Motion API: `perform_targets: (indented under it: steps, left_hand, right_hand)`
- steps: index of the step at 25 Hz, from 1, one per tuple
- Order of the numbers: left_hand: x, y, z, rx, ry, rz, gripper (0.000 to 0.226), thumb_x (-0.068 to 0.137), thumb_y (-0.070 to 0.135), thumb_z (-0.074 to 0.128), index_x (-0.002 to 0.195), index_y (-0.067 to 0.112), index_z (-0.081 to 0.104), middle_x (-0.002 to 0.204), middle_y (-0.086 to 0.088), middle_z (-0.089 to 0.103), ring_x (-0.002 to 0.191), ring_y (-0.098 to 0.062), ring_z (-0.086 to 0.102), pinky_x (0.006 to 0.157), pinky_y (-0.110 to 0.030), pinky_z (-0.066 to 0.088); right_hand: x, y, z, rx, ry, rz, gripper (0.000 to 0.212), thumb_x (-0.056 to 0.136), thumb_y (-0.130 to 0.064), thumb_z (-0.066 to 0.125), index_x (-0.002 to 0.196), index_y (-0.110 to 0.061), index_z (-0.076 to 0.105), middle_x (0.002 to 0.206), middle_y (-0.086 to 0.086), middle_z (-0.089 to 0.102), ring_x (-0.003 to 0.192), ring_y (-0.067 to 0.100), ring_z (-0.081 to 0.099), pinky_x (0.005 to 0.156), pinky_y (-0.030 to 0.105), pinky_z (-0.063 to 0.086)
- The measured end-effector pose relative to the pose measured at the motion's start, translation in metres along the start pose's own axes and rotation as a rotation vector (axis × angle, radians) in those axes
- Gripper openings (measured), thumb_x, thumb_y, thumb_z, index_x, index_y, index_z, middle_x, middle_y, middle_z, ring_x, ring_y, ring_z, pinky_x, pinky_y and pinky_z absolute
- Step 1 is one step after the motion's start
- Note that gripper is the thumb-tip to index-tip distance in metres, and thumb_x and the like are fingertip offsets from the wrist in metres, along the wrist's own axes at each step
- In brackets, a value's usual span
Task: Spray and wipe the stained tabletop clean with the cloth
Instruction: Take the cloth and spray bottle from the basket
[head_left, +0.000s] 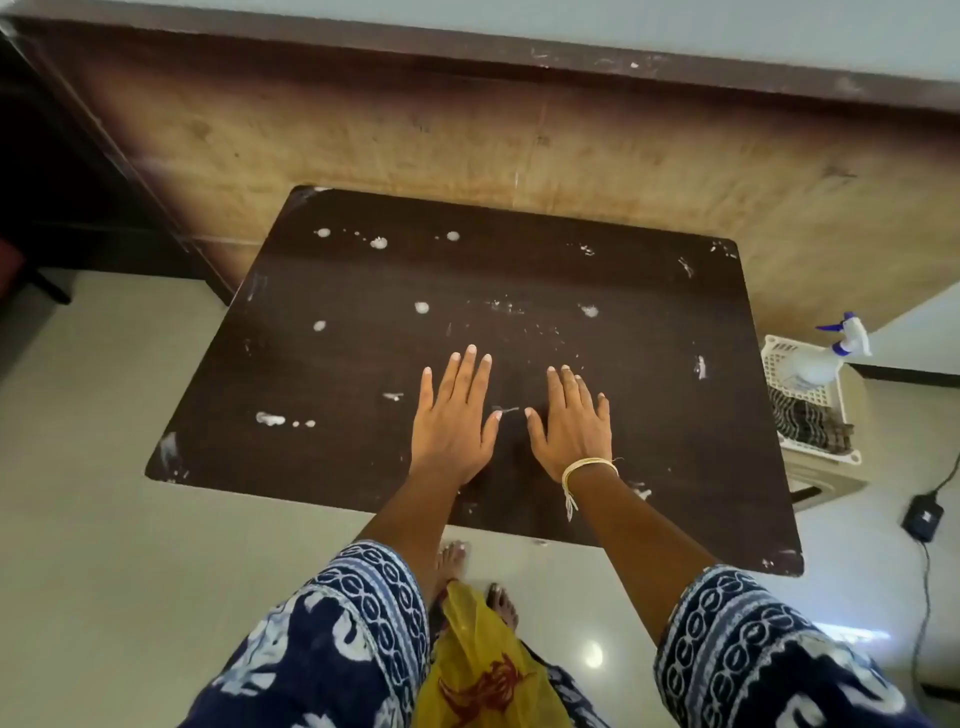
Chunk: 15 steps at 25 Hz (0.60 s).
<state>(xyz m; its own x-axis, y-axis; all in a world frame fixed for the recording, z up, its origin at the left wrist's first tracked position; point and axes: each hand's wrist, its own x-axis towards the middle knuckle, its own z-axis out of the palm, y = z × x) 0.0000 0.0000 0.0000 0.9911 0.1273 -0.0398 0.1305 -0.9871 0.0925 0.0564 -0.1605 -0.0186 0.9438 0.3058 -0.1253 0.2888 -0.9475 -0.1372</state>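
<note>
Fingers (470, 364) of both hands spread flat, empty, palms down on the stained tabletop (363, 364).

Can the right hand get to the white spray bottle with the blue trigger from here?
Probably yes. The right hand lies flat and empty on the dark tabletop; the spray bottle stands in a white basket past the right edge, with nothing between.

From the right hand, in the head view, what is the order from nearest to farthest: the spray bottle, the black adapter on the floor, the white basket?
From the right hand, flat on the tabletop:
1. White basket, beside the table's right edge.
2. Spray bottle, standing at the basket's far end.
3. Black adapter, on the floor further right.
</note>
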Motion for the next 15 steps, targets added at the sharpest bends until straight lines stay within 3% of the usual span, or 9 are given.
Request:
perform_targets:
  steps: [15]
  left_hand:
    - [-0.026, 0.002, 0.036, -0.006, -0.157, 0.022, 0.070, 0.099, 0.053, 0.024, 0.156, 0.021, -0.002, 0.164, -0.006, -0.004, 0.151, -0.026, -0.002, 0.119, -0.053, 0.004]
  right_hand:
    - [-0.033, -0.002, 0.033, 0.000, -0.135, 0.133, 0.067, 0.100, -0.053, 0.027, 0.155, -0.018, 0.013, 0.162, 0.005, 0.014, 0.149, 0.026, 0.015, 0.118, 0.049, 0.016]
